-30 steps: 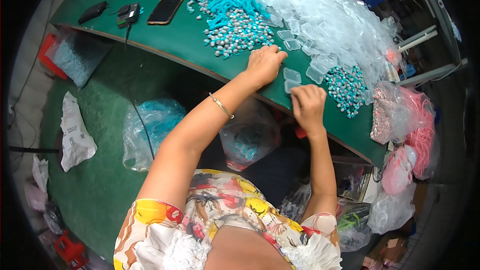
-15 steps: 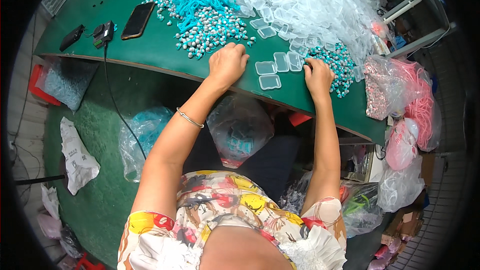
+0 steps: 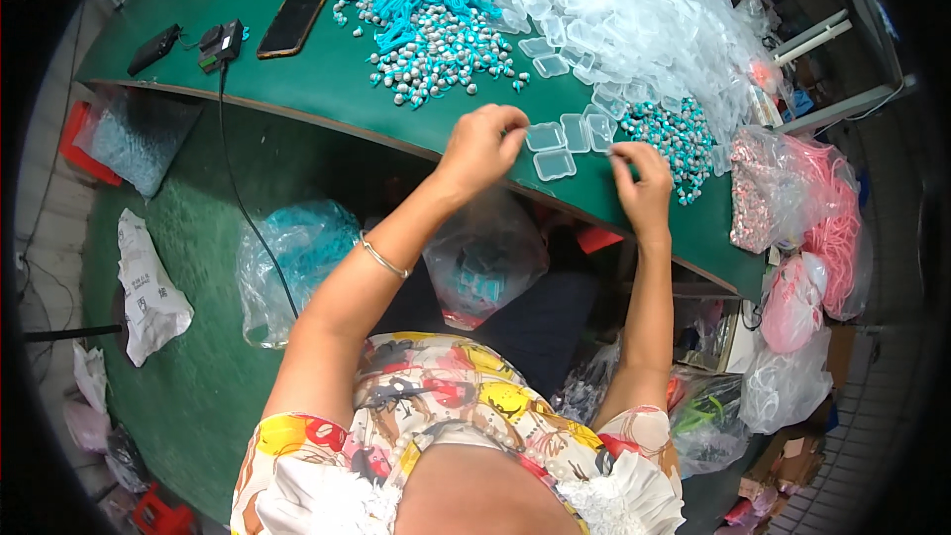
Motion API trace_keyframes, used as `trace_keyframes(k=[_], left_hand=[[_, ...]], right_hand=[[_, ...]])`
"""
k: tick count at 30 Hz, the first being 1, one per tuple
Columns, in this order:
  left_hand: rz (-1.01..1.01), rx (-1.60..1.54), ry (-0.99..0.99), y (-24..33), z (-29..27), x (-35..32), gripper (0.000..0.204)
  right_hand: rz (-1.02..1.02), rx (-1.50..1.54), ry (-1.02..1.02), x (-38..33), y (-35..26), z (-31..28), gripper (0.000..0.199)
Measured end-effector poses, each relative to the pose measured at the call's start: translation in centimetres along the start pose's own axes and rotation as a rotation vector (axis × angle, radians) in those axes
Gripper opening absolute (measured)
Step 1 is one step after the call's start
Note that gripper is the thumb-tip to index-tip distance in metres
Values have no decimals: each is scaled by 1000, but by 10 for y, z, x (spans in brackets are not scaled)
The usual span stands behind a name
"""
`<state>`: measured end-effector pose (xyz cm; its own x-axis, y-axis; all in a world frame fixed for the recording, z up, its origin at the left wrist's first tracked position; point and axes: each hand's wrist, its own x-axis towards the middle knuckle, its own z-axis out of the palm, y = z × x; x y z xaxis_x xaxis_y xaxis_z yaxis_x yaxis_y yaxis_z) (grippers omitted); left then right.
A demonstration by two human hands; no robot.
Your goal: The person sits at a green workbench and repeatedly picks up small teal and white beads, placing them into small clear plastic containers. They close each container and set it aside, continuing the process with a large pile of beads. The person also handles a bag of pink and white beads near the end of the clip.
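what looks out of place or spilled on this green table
Nothing is damaged. Teal and grey beads lie scattered loose beyond their pile, and one small clear box sits askew near the table's front edge, between the left hand and right hand.

One view only — a fisheye camera on the person's head, looking steeply down and forward over both forearms at the near edge of the green table [image 3: 347,89]. It sits close to the hands; the table's far edge and the floor bend toward the dark rim.
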<state>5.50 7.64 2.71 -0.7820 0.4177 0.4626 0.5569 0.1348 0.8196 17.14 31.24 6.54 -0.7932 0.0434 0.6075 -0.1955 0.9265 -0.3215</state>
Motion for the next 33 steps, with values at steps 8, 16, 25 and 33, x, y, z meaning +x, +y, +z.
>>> trace_keyframes(k=[8, 16, 25, 33], left_hand=[[7, 198, -15, 20, 8, -18, 10], [-1, 291, -6, 13, 2, -16, 8], [29, 319, -59, 19, -3, -17, 28], [200, 388, -179, -4, -18, -12, 44]], right_hand=[[-91, 270, -142, 5, -52, 43, 14], [-207, 164, -271, 25, -55, 49, 19], [-209, 179, -416, 39, -49, 40, 13], [-223, 266, -202, 104, -69, 72, 9]])
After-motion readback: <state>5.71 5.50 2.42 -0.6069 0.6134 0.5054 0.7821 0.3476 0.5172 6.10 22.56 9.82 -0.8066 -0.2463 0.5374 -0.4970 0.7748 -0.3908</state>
